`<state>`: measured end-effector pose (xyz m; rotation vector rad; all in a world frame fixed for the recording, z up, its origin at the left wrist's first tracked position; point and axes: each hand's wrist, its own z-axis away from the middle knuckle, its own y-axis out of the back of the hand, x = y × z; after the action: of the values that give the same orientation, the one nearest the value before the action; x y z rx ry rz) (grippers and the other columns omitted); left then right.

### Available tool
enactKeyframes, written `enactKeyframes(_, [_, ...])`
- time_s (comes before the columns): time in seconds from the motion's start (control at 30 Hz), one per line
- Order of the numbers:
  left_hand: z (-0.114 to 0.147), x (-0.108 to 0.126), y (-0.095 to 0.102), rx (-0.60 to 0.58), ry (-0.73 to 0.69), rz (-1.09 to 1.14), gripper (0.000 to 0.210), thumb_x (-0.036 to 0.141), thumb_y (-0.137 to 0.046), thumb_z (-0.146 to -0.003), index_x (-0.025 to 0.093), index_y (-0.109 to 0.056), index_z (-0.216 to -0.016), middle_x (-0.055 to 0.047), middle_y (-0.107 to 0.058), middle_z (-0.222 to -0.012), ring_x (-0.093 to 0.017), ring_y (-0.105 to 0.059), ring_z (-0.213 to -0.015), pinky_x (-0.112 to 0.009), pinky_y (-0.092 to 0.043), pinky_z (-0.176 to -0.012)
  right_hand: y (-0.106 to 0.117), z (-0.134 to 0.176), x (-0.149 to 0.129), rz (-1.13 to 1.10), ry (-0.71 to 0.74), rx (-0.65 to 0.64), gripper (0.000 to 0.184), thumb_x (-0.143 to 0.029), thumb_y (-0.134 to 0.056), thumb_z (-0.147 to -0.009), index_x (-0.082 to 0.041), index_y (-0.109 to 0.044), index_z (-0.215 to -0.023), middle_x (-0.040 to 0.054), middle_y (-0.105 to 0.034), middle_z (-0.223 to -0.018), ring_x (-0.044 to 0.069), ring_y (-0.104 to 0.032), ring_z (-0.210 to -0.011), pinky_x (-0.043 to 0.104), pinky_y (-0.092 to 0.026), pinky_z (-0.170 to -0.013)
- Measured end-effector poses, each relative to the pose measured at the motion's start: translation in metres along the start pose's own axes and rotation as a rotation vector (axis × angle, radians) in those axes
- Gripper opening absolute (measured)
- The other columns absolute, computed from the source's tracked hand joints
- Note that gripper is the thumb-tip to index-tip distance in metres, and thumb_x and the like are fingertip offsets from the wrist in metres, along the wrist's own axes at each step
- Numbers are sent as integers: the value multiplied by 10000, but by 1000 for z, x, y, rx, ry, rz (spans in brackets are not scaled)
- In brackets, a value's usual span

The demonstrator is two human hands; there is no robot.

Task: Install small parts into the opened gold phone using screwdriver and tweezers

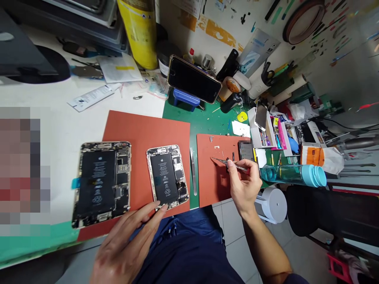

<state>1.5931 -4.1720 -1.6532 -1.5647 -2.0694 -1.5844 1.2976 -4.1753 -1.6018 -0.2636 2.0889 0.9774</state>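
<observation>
Across a cluttered workbench, entries by size.

Mats: one large red-brown left mat (pixel 136 128); one smaller right mat (pixel 207 193) of like colour, a strip of green work surface (pixel 207 114) between them.

Left hand (pixel 126 238): fingers outstretched, fingertips at the lower edge of the smaller phone; whether they pinch anything there cannot be told.

Right hand (pixel 245 183): half closed, thumb and fingers pinching a pair of tweezers above the right mat.

Larger phone (pixel 99 181): opened, battery and boards exposed; lies across the left mat's left edge; untouched.

Smaller phone (pixel 164 177): likewise opened, interior upward; on the left mat, near its right edge.

Tweezers (pixel 223 161): held slantwise, points leftward; whether the tips touch the mat or grip anything is too fine to tell.

Spare tweezers (pixel 193 173): lying on the green strip, just beside the smaller phone.

Small parts: a grey piece (pixel 211 139) and a pale piece (pixel 217 147), both on the right mat, near the tweezer tips.

Step in hand, by judgement: handling minute parts beside the steadied phone. The next move seems to call for a light, precise pinch of the tips and a still left hand.
</observation>
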Motion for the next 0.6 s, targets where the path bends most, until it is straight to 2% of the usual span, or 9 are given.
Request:
enactKeyframes(0.13, [4, 5, 5, 12, 102, 62, 318, 166, -634, -1069, 280, -730, -1350, -13, -772, -1274, -165, -764, -1061, -291, -586, -1012, 17, 15, -13, -163, -172, -52, 249, -351, -851, -925, -224, -652, -1003, -19, -714, -797, 140, -710, -661, 252, -598, -638])
enactKeyframes(0.23, [2, 13, 10, 51, 108, 161, 281, 103, -718, -1009, 251, -754, -1245, -10, -769, -1192, -161, -748, -1035, -310, -594, -1000, 30, 37, -29, -311, -323, -231, 246, -319, -869, -916, -232, -646, -971, -45, -689, -687, 121, -667, -568, 225, -574, -581])
enactKeyframes(0.3, [2, 17, 10, 50, 118, 219, 225, 73, -742, -984, 223, -758, -1151, -14, -760, -1120, -160, -731, -1001, -322, -591, -972, 34, 53, -40, -392, -401, -363, 239, -307, -869, -918, -230, -646, -951, -39, -702, -689, 116, -675, -554, 208, -567, -556])
enactKeyframes(0.4, [4, 19, 8, 12, 153, 279, 178, 86, -720, -1003, 220, -746, -1117, -20, -751, -1084, -167, -721, -993, -334, -584, -948, 30, 72, -49, -464, -476, -455, 234, -306, -866, -921, -225, -648, -938, -31, -714, -717, 109, -693, -569, 190, -570, -556])
enactKeyframes(0.5, [5, 19, 6, -19, 160, 291, 244, 109, -716, -1015, 226, -733, -1228, -35, -748, -1132, -168, -714, -1009, -343, -571, -961, 23, 80, -52, -497, -533, -484, 240, -325, -862, -929, -220, -646, -932, -35, -698, -708, 103, -685, -568, 181, -559, -548])
enactKeyframes(0.6, [1, 18, 6, -18, 143, 342, 258, 66, -708, -1005, 198, -728, -1226, -40, -742, -1103, -155, -701, -950, -333, -560, -892, 17, 81, -52, -522, -565, -492, 264, -350, -867, -925, -217, -639, -915, -41, -683, -692, 99, -673, -560, 176, -548, -534])
